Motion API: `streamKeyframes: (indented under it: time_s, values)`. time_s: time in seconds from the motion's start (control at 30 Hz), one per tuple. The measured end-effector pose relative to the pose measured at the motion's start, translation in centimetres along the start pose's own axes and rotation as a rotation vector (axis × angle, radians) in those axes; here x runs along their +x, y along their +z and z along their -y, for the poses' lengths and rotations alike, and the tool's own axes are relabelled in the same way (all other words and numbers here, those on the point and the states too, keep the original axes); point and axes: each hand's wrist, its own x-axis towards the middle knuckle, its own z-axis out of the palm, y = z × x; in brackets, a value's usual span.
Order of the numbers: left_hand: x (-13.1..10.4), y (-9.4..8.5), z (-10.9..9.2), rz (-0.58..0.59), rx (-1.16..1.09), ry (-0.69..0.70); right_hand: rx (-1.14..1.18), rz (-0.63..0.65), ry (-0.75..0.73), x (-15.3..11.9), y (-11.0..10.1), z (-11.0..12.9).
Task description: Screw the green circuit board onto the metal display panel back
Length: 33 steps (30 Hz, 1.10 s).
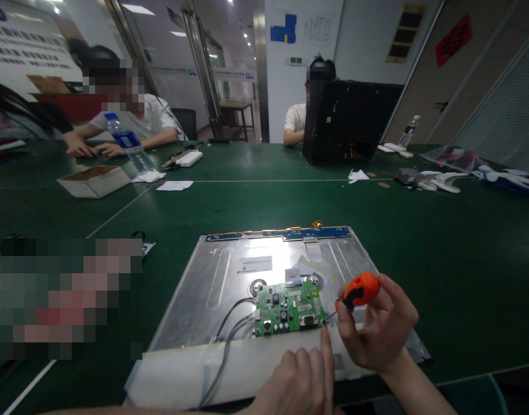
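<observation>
My right hand (383,331) grips an orange and black screwdriver (363,289) between thumb and fingers. Its thin shaft slants down to the lower right corner of a green circuit board (288,308). The index finger of my left hand (299,377) is stretched out, its tip at that same corner by the screwdriver's tip; the other fingers are curled, with nothing visible in them. Whether a screw sits under the tip is too small to tell. The board lies on the silver metal back of a display panel (195,294), with dark cables (230,340) running from its left side.
A blue circuit strip (277,233) lines the panel's far edge. Beyond are a cardboard box (95,181), a water bottle (130,144), a black monitor housing (351,121) and gloves (437,180). Two people sit across the green table (247,202). A blurred-out patch covers the left side.
</observation>
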Motion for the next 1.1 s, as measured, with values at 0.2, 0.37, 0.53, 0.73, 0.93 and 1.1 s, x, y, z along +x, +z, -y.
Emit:
streamKeyframes:
  time_s: [0.2, 0.37, 0.53, 0.73, 0.93, 1.1]
  values:
    - [-0.3, 0.0, -0.1, 0.066, 0.000, 0.016, -0.151, -0.047, -0.070, -0.1, 0.2, -0.3]
    - [-0.3, 0.3, -0.1, 0.063, 0.017, 0.036, -0.144, -0.022, -0.048, -0.9, 0.0, -0.7]
    - [-0.2, 0.3, -0.1, 0.004, 0.003, 0.000, 0.021, 0.039, 0.005, -0.5, -0.3, -0.4]
    - [-0.2, 0.3, -0.2, 0.004, 0.010, -0.008, 0.100, 0.050, 0.013, 0.1, -0.3, 0.0]
    - [-0.4, 0.4, -0.2, 0.020, 0.005, -0.001, 0.017, 0.017, 0.020, -0.1, -0.2, 0.0]
    - [-0.3, 0.3, -0.2, 0.024, -0.002, 0.002, -0.041, -0.004, -0.019, -0.2, -0.1, -0.2]
